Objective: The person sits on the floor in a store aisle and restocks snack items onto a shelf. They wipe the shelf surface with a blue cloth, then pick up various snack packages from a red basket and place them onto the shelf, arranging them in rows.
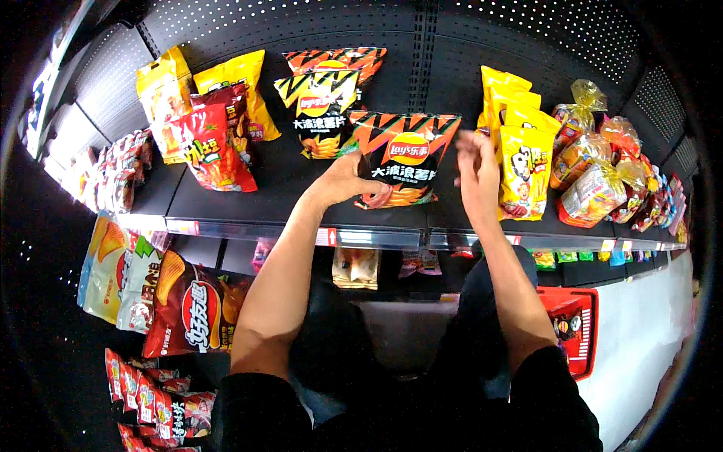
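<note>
A black chip bag (408, 177) with orange stripes stands upright near the front of the dark shelf (301, 203). My left hand (343, 183) grips its left side, the thumb across the lower front and the fingers partly hidden behind. To the right of the bag, my right hand (479, 177) is raised with its fingers extended and nothing held; it sits close to the bag's edge, slightly blurred. Behind my left hand stands a black chip bag with yellow stripes (320, 113), and a black-and-orange bag (369, 60) is behind that one.
Yellow snack bags (523, 177) line up just right of my right hand, with tied clear packs (595, 196) beyond. Red snack bags (215, 151) stand at left. More bags (199, 309) fill lower shelves. A red basket (591, 331) holding a dark bag is at lower right.
</note>
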The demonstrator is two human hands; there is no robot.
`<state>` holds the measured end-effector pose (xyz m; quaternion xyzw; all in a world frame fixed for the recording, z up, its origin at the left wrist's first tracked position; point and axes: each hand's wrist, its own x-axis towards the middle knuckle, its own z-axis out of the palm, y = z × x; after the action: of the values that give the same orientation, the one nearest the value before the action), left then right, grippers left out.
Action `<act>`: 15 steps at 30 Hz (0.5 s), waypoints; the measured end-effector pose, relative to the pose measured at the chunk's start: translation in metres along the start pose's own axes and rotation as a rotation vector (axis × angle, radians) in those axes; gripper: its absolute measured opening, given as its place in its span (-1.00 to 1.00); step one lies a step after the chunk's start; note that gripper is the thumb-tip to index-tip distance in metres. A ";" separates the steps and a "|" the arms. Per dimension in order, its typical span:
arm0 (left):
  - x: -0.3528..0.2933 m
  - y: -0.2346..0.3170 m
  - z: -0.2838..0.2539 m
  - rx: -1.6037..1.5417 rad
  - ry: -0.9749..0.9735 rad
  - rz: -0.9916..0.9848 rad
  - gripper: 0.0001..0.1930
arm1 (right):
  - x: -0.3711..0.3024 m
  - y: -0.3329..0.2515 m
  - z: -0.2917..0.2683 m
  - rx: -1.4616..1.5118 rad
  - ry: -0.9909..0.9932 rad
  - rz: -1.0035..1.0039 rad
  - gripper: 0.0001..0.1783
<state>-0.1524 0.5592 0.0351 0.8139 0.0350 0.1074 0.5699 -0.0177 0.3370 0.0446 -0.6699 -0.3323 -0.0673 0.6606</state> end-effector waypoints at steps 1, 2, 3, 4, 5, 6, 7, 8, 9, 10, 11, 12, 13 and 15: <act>-0.002 0.003 -0.002 -0.019 -0.012 -0.024 -0.52 | -0.006 0.015 -0.003 -0.096 -0.099 0.042 -0.66; -0.005 0.005 -0.002 0.021 0.009 -0.002 -0.52 | -0.016 0.027 -0.003 -0.139 -0.195 0.124 -0.64; -0.004 0.005 -0.003 0.019 -0.007 -0.031 -0.52 | -0.025 0.033 -0.003 -0.190 -0.285 0.208 -0.61; -0.005 0.004 -0.006 0.020 -0.023 -0.061 -0.51 | -0.030 0.045 0.004 -0.242 -0.347 0.145 -0.58; -0.006 0.003 -0.010 0.021 -0.040 -0.090 -0.51 | -0.037 0.054 0.007 -0.255 -0.382 0.093 -0.58; -0.008 0.012 -0.014 0.218 -0.023 -0.213 -0.52 | -0.039 0.057 0.015 -0.256 -0.395 0.043 -0.58; -0.011 0.005 -0.019 0.117 -0.026 -0.191 -0.51 | -0.039 0.055 0.025 -0.248 -0.400 0.006 -0.57; -0.013 -0.002 -0.026 0.111 -0.014 -0.212 -0.51 | -0.041 0.052 0.035 -0.238 -0.407 -0.012 -0.57; -0.015 -0.002 -0.033 0.102 -0.005 -0.234 -0.50 | -0.040 0.048 0.043 -0.240 -0.407 -0.026 -0.56; -0.016 -0.012 -0.044 0.123 0.031 -0.204 -0.47 | -0.040 0.041 0.054 -0.233 -0.410 -0.045 -0.56; -0.024 -0.024 -0.053 0.075 0.102 -0.164 -0.47 | -0.039 0.033 0.064 -0.233 -0.426 -0.056 -0.56; -0.024 -0.026 -0.057 0.080 0.133 -0.143 -0.45 | -0.039 0.029 0.072 -0.244 -0.438 -0.040 -0.53; -0.026 -0.028 -0.061 0.090 0.169 -0.122 -0.44 | -0.039 0.025 0.081 -0.267 -0.454 -0.038 -0.53; -0.028 -0.031 -0.065 0.124 0.341 -0.099 -0.45 | -0.039 0.020 0.100 -0.179 -0.433 -0.047 -0.52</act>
<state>-0.1916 0.6247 0.0230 0.8147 0.1775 0.2135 0.5092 -0.0714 0.4180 -0.0047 -0.7167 -0.4743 0.0335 0.5102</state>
